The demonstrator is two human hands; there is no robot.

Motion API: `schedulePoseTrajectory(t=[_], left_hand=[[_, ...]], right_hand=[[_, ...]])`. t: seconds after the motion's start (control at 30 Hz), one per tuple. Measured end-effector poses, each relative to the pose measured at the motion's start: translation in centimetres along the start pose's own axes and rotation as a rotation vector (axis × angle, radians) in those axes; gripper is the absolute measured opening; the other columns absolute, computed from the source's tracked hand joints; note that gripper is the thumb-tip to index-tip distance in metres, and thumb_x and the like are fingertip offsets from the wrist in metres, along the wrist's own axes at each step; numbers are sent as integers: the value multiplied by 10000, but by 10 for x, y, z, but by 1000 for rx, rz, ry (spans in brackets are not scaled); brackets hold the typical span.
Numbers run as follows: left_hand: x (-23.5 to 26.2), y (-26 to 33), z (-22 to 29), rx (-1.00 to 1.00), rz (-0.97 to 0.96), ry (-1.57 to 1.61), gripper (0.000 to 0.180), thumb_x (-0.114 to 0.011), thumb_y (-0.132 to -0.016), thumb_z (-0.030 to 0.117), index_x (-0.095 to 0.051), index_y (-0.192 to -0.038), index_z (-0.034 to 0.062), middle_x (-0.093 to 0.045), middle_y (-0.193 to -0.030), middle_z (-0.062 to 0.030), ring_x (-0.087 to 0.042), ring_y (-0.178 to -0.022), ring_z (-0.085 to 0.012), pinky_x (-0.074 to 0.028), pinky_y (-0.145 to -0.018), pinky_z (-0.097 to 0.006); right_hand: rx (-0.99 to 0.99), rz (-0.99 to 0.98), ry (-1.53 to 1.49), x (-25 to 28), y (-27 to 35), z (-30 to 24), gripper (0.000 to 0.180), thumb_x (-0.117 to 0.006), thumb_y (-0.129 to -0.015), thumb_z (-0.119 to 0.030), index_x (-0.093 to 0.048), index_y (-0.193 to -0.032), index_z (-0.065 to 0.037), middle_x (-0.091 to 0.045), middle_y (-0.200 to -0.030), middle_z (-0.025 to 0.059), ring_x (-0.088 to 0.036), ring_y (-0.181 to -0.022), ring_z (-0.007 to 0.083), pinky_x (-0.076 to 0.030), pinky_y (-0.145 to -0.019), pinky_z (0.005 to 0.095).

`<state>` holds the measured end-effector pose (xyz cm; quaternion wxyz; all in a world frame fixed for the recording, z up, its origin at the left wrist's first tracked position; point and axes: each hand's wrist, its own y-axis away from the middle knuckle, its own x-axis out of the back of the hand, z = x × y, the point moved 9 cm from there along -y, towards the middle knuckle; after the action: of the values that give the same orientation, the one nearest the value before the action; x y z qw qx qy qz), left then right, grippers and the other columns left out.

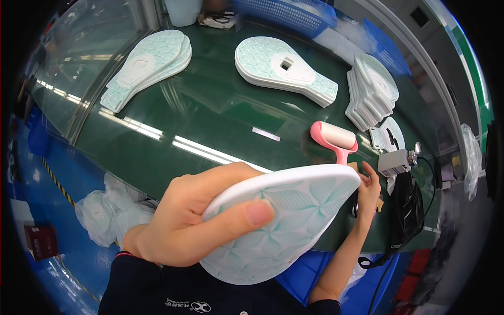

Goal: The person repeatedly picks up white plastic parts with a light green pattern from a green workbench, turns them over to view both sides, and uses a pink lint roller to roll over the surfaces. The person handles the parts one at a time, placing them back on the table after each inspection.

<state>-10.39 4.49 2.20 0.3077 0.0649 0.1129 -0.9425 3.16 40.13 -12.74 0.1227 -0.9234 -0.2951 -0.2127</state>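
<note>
My left hand (205,215) grips a rounded white plastic panel (294,215) with a mint-green leaf pattern, thumb pressed on its patterned face. The panel is tilted up close to me, and its far side is hidden. Beside its right edge is my right hand (369,191), with fingers partly stretched and apart; the panel hides some of it. Just beyond that hand, a lint roller (338,137) with a pink handle and white roll lies on the green table (220,131). The panel covers the lower end of the roller's handle.
Similar paddle-shaped panels lie stacked at far left (152,58), far centre (283,68) and right (370,92). A pump bottle (397,161) and black bag (407,210) stand at right. Blue baskets (294,16) line the back; plastic-wrapped parts (107,212) sit at lower left.
</note>
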Motion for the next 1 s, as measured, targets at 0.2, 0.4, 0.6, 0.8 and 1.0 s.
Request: schedulePoseTrajectory(t=[0.2, 0.4, 0.6, 0.8, 1.0], left_hand=[[2, 4, -3, 21, 50, 27, 274, -542, -852, 132, -527, -1054, -54, -587, -898, -93, -540, -789, -98, -425, -666, -222], [-1, 5, -1, 13, 48, -5, 276, -539, -856, 141, -529, -1058, -48, -590, -897, -89, -543, -798, -98, -426, -673, -219], [3, 3, -12, 158, 263, 104, 319, -614, -743, 290, -569, -816, -17, -562, -749, -59, -504, -667, -97, -377, -595, -226], [4, 7, -21, 77, 302, 62, 305, -601, -760, 258, -540, -880, -15, -558, -777, -69, -474, -689, -100, -365, -602, -236], [-2, 11, -13, -137, 174, -34, 214, -546, -836, 96, -554, -973, -68, -601, -813, -116, -562, -707, -125, -428, -615, -224]], right_hand=[[-86, -63, 59, -7, 0, -4, 255, -625, -758, -53, -582, -1001, 7, -570, -993, 123, -577, -797, 112, -454, -708, 235], [-102, -61, -119, -3, -6, 5, 214, -622, -769, -59, -583, -953, 44, -577, -1034, 127, -559, -875, 126, -431, -793, 240], [281, 159, -483, 15, 44, -104, 151, -514, -841, -44, -485, -977, 15, -547, -1061, 165, -530, -956, 181, -419, -834, 289], [391, -132, -764, -41, 142, -211, 170, -482, -818, -38, -413, -960, 22, -542, -814, 208, -505, -452, 138, -438, -424, 233], [521, -264, -1024, -64, 156, -225, 155, -526, -740, 53, -468, -883, 60, -529, -672, 126, -489, -437, 108, -388, -403, 186]])
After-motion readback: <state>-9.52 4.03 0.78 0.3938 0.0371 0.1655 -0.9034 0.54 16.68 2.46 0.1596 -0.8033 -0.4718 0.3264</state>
